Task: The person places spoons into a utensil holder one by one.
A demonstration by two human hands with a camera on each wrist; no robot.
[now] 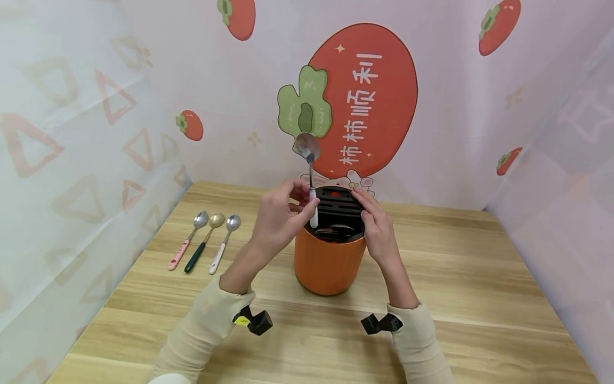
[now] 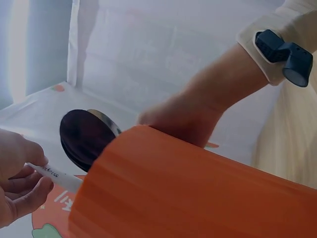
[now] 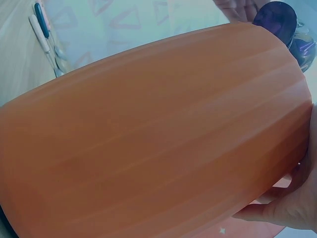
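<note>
In the head view, my left hand [image 1: 280, 216] pinches the white handle of a metal spoon [image 1: 308, 148], bowl upward, above the left rim of an orange utensil holder [image 1: 328, 266]. The left wrist view shows small dark lettering on this handle [image 2: 57, 177]; its lower end passes out of sight behind the holder. My right hand [image 1: 381, 232] holds the holder at its right rim, some of its fingers hidden. Inside is a black slotted insert [image 1: 336, 205]. Dark, shiny rounded pieces [image 2: 84, 139], seemingly spoon bowls, stand at the mouth.
On the wooden table [image 1: 431, 298] to the left lie three spoons: one with a pink handle [image 1: 179, 255], one with a dark green handle [image 1: 195, 258] and one with a white handle [image 1: 217, 258]. A printed backdrop [image 1: 446, 133] encloses the back and sides.
</note>
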